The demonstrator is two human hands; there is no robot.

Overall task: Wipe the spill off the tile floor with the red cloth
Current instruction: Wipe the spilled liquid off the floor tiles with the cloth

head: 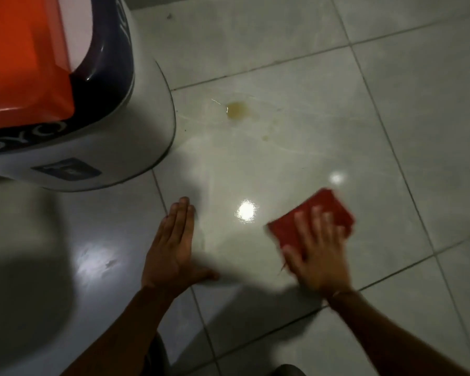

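A yellowish-brown spill lies on the pale tile floor, with a fainter drop below and right of it. The folded red cloth rests flat on the floor well nearer to me, lower right of the spill. My right hand presses on the cloth's near half with fingers spread; it is blurred. My left hand lies flat on the tile to the left, fingers straight together, holding nothing.
A white bin with a dark band and orange lid stands at the upper left, close to the spill. Bright light reflections shine on the glossy tile between my hands. Dark grout lines cross the floor.
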